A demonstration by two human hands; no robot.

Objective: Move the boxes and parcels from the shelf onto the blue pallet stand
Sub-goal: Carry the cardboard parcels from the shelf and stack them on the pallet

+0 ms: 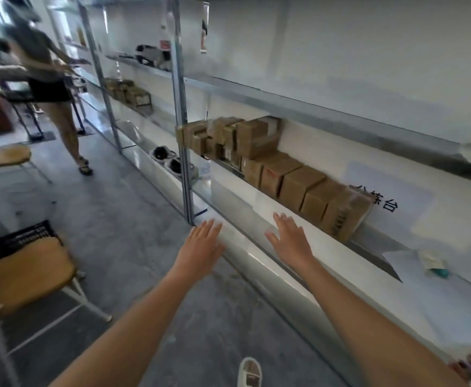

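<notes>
Closest to me, both bare arms stretch forward over the grey floor (122, 219). The left hand (202, 248) is released, fingers straight and spread, holding nothing, and it hangs over the floor just short of the shelf (256, 224). The right hand (291, 241) is released too, fingers straight, palm down above the shelf's front edge, holding nothing; whether it touches the metal I cannot tell.

Just beyond the right hand, a row of cardboard boxes (307, 188) stands on the shelf against the white wall. The row's long axis runs along the shelf, from near right to far left. Past it, a stack of smaller boxes (234, 138) sits higher, beside the metal upright (182, 121), some with tape on them.

To the near left stand a wooden chair (24, 275) and a black crate (24, 236) behind it. Further along the shelving sit more boxes (129, 92). Farthest off, another person (47, 79) walks away, blurred.
</notes>
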